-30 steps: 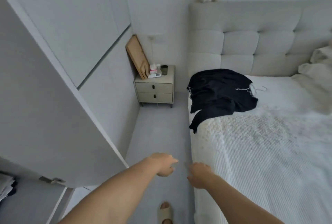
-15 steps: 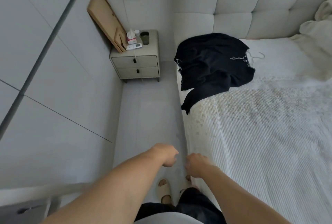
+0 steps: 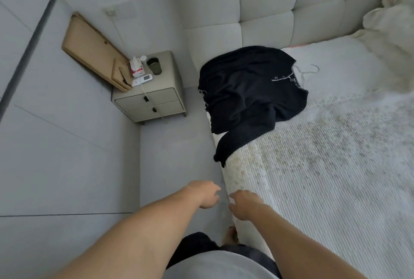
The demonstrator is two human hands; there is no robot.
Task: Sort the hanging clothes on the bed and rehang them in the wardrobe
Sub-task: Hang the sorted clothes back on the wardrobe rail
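A person stands in the narrow grey floor strip beside a bed, both bare forearms reaching forward and down. The left hand (image 3: 205,193) hangs over the floor with its fingers loosely curled and holding nothing. The right hand (image 3: 243,206) is just beside it, at the near edge of the white ribbed bedspread (image 3: 324,189); its fingers are relaxed and slightly spread, also holding nothing, and whether it touches the cover cannot be told. Well ahead of both hands, a crumpled black knit garment with pale stitched edging and small buttons (image 3: 248,90) lies on the bed near the headboard, with 1 sleeve trailing over the side of the mattress. A thin white wire hanger (image 3: 308,71) pokes out from its far side onto the sheet. Behind it rises a pale grey tufted headboard (image 3: 268,10), and cream bedding (image 3: 389,32) is bunched at the far right. Left of the bed stands a beige bedside table with 2 drawers (image 3: 154,102), carrying a dark cup (image 3: 154,66), a small red and white box (image 3: 136,68) and a white handheld device with a cord (image 3: 142,80). A flat tan wooden board (image 3: 94,50) leans against the wall just beside it.
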